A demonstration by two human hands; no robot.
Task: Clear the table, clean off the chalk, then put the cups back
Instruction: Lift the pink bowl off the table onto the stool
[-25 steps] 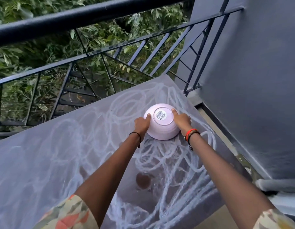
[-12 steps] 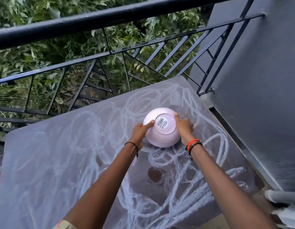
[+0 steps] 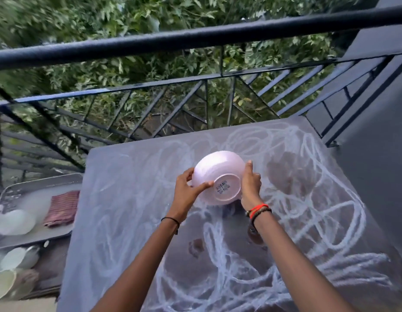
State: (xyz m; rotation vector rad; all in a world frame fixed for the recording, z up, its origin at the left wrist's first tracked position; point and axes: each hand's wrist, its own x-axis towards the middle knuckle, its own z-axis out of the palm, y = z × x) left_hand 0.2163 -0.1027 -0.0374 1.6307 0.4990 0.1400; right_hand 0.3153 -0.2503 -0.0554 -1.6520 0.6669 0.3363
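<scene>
A pale pink bowl (image 3: 218,174) is upside down, its base with a barcode sticker tilted towards me, lifted a little above the grey table (image 3: 128,221). My left hand (image 3: 186,188) grips its left side and my right hand (image 3: 250,183) grips its right side. White chalk scribbles (image 3: 308,199) cover most of the tabletop. Bare round patches in the chalk show to the right of the bowl and near my forearms.
A grey tray (image 3: 38,233) stands lower at the left with a folded striped cloth (image 3: 61,208) and a white bowl (image 3: 15,221). Below it lie several pale cups (image 3: 13,271). A black railing (image 3: 195,39) runs behind the table; a dark wall (image 3: 375,176) stands at the right.
Both hands have lifted the bowl off the table and tipped its base towards me. The view has swung left, bringing the tray and cups into sight.
</scene>
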